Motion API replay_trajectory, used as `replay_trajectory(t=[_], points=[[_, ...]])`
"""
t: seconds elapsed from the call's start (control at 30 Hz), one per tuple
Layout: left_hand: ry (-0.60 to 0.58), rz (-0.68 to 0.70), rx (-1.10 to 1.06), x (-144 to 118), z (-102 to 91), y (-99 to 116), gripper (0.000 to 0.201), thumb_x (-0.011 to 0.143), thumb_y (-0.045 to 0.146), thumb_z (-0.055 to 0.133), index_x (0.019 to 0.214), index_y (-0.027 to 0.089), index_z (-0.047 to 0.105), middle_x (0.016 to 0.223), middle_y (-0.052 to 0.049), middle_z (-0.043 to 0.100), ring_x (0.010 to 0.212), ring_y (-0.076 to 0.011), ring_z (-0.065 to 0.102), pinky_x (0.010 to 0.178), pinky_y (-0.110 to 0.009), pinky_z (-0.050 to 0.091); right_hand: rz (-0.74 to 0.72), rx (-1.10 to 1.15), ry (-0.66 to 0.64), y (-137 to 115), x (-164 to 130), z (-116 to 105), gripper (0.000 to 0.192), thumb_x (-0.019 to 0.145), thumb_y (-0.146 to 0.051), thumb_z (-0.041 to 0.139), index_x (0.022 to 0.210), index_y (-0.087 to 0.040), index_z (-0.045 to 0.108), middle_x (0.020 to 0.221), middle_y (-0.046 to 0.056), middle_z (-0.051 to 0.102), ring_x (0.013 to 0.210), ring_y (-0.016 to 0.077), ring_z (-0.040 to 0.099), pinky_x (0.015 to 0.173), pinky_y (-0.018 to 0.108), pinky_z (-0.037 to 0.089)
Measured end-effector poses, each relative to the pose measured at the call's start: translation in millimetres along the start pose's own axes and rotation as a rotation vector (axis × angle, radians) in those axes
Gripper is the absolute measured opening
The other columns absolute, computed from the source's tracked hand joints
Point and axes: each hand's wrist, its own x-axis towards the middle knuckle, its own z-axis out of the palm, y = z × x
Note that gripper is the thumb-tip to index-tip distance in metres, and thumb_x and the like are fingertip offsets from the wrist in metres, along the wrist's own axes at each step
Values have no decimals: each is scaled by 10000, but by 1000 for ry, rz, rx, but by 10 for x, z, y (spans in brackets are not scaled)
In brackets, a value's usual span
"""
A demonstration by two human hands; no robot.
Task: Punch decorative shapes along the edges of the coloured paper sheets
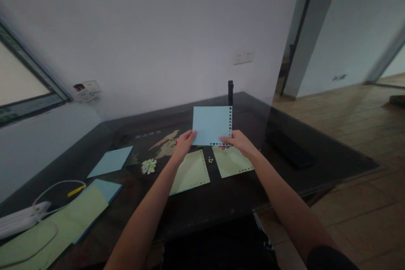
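A light blue sheet of paper [210, 124] is held up above the dark table, with small punched shapes along its right edge and part of its bottom edge. My left hand [185, 141] pinches its lower left corner. At the lower right corner, my right hand [237, 140] grips it with the thumb in front. Beneath lie two pale yellow-green sheets: a left sheet [191, 171] and a right sheet [234, 162], both with punched edges. A few tiny paper cutouts [210, 160] rest between them. Left of my left forearm is a pile of cutouts [148, 166].
A blue sheet [112, 161] lies on the table's left. Nearer are stacked yellow-green paper [79, 215], a yellow pen-like object [76, 191] and a white power strip [23, 219] with its cable. A black flat object [290, 148] lies right; a dark upright post [230, 93] stands behind.
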Motion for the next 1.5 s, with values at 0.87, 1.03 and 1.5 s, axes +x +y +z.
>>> replay_trajectory(t=[0.87,1.03,1.5], points=[[-18,15,90,-379,410,-23,299,760,211,594,1022,175,454,622,55,572,531,-99,532,568,-218,404,18,-513,340,-15,17,-510,394,721,-167,632,1108,-102,602,652,22,650,562,135,566,580,266,453],[-155,6,214,-526,580,-109,258,747,211,616,917,199,422,601,68,581,556,-108,557,604,-226,395,199,-845,251,-73,-60,-627,204,708,-168,671,902,-106,689,646,41,662,559,132,580,579,253,453],[-278,-26,522,-631,692,-121,255,758,222,623,941,216,444,670,32,619,627,-153,594,605,-254,394,414,-1029,177,142,2,-713,76,659,-170,733,687,-147,666,581,33,656,534,148,639,559,253,504]])
